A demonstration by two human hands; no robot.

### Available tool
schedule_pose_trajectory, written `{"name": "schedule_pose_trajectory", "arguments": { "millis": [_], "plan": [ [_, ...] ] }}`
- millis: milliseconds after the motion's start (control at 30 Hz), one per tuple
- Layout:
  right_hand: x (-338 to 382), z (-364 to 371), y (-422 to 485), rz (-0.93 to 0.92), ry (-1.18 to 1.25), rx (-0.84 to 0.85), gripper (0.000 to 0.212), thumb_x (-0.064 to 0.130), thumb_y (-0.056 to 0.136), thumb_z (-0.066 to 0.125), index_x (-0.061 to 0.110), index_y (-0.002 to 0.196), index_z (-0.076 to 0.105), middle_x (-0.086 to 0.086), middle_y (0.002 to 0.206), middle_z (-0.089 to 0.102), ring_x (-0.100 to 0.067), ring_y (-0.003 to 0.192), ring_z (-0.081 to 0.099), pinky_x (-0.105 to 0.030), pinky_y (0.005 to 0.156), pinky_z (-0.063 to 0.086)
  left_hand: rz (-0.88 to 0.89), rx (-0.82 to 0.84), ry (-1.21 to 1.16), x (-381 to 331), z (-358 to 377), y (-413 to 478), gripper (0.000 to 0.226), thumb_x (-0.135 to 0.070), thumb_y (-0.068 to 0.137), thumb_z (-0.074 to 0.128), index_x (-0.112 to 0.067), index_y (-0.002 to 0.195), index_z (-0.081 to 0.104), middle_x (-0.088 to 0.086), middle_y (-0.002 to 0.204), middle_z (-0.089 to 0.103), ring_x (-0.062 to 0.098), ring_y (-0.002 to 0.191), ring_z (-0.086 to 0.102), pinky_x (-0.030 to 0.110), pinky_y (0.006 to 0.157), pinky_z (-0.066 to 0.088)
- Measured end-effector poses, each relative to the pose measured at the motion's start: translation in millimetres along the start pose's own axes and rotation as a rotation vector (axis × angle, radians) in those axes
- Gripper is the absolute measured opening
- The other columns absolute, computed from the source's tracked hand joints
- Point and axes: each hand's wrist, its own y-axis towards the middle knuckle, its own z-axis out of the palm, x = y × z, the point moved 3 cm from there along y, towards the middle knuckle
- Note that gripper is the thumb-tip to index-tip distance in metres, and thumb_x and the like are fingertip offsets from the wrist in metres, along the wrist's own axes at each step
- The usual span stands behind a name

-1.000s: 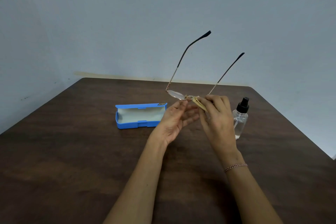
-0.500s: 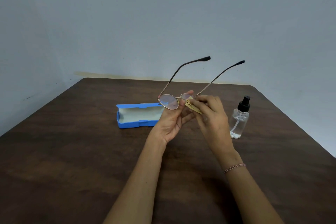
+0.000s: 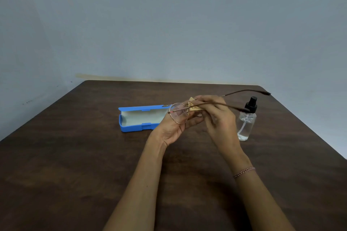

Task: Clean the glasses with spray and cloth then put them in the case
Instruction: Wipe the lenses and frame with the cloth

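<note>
Thin gold-rimmed glasses (image 3: 177, 113) with dark temple arms are held above the table, their arms now lying almost level and pointing right. My left hand (image 3: 178, 127) holds the frame from below, palm up, fingers curled under the lens. My right hand (image 3: 216, 116) pinches a small tan cloth (image 3: 193, 107) against the other lens, which the cloth and fingers hide. The blue case (image 3: 139, 118) lies open on the table just left of my hands, its pale lining bare. A clear spray bottle (image 3: 246, 125) with a black pump stands right of my right hand.
The dark wooden table (image 3: 75, 155) runs to a pale wall at the back. Its right edge slants close behind the spray bottle.
The glasses have been tipped over: the temple arms swung down from pointing up to lying nearly level, pointing right. Both hands stayed on the frame and cloth.
</note>
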Motion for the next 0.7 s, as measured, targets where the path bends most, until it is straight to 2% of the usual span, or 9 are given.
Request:
{"name": "schedule_pose_trajectory", "arguments": {
  "millis": [67, 167, 233, 300, 367, 433, 500, 567, 700],
  "plan": [
    [-2, -3, 2, 0.019, -0.013, -0.02, 0.038, -0.009, 0.081, 0.051, 0.011, 0.107, 0.069, -0.002, 0.106, 0.058, -0.02, 0.1, 0.055, -0.015, 0.089, 0.044, -0.018, 0.026, 0.017, 2, 0, 0, 0.047, -0.026, 0.056, 0.087, -0.016, 0.099, 0.072, 0.004, 0.092, 0.071, 0.014, 0.085, 0.068, 0.026, 0.073, 0.056],
    [-3, -6, 3, 0.057, -0.079, -0.057, 0.035, 0.012, 0.083, 0.044, 0.01, 0.106, 0.07, -0.001, 0.101, 0.057, -0.02, 0.094, 0.054, -0.007, 0.085, 0.038, -0.035, 0.035, 0.073, 2, 4, -1, 0.026, -0.012, 0.065, 0.082, -0.024, 0.087, 0.077, -0.001, 0.086, 0.073, 0.009, 0.084, 0.069, 0.023, 0.073, 0.056],
    [1, -5, 2, -0.008, -0.046, -0.016, 0.031, 0.011, 0.086, 0.046, 0.011, 0.106, 0.07, 0.006, 0.104, 0.055, -0.016, 0.097, 0.052, -0.011, 0.087, 0.04, -0.017, 0.05, 0.072, 0, 5, -3, 0.027, -0.018, 0.062, 0.082, -0.024, 0.087, 0.077, -0.003, 0.084, 0.073, 0.008, 0.08, 0.069, 0.022, 0.073, 0.056],
    [3, -2, 1, -0.048, -0.028, 0.016, 0.03, 0.009, 0.086, 0.048, 0.011, 0.107, 0.07, 0.004, 0.106, 0.055, -0.015, 0.099, 0.05, -0.014, 0.088, 0.041, -0.002, 0.018, 0.042, -2, 2, -3, 0.026, -0.01, 0.066, 0.079, -0.019, 0.09, 0.076, 0.001, 0.086, 0.073, 0.011, 0.077, 0.069, 0.023, 0.07, 0.056],
    [0, -1, 1, 0.004, -0.068, -0.009, 0.033, 0.006, 0.084, 0.048, 0.01, 0.109, 0.069, -0.003, 0.105, 0.059, -0.015, 0.099, 0.05, -0.011, 0.088, 0.04, 0.002, -0.005, 0.049, -1, -1, -1, 0.027, -0.001, 0.074, 0.07, -0.015, 0.096, 0.073, 0.006, 0.09, 0.071, 0.013, 0.079, 0.068, 0.025, 0.071, 0.056],
    [-5, -2, 0, 0.077, -0.142, -0.035, 0.036, -0.002, 0.081, 0.052, 0.008, 0.112, 0.067, -0.007, 0.104, 0.059, -0.018, 0.099, 0.051, -0.006, 0.089, 0.036, 0.006, -0.021, 0.088, 2, -1, 2, 0.03, -0.002, 0.076, 0.068, -0.012, 0.104, 0.069, 0.008, 0.096, 0.07, 0.014, 0.083, 0.067, 0.026, 0.075, 0.055],
    [-7, -2, -1, 0.111, -0.166, -0.021, 0.044, -0.012, 0.078, 0.055, 0.008, 0.116, 0.065, -0.008, 0.106, 0.058, -0.02, 0.099, 0.052, -0.006, 0.089, 0.035, 0.018, -0.035, 0.122, 4, 0, 4, 0.036, -0.006, 0.076, 0.066, -0.009, 0.112, 0.065, 0.008, 0.102, 0.069, 0.016, 0.089, 0.066, 0.026, 0.078, 0.053],
    [-4, -1, -1, 0.07, -0.151, 0.009, 0.046, -0.013, 0.078, 0.057, 0.008, 0.119, 0.063, -0.007, 0.109, 0.058, -0.017, 0.102, 0.053, -0.009, 0.092, 0.037, 0.047, -0.054, 0.134, 3, -3, 5, 0.038, -0.004, 0.079, 0.062, -0.009, 0.116, 0.061, 0.008, 0.106, 0.068, 0.017, 0.095, 0.065, 0.026, 0.082, 0.053],
    [2, 0, 0, -0.006, -0.084, 0.057, 0.033, -0.006, 0.082, 0.061, 0.007, 0.113, 0.066, -0.004, 0.108, 0.061, -0.018, 0.102, 0.058, -0.02, 0.091, 0.045, 0.105, -0.086, 0.083, -6, -7, 5, 0.03, -0.002, 0.08, 0.064, -0.013, 0.108, 0.067, 0.005, 0.104, 0.071, 0.015, 0.097, 0.066, 0.023, 0.081, 0.053]
  ]
}}
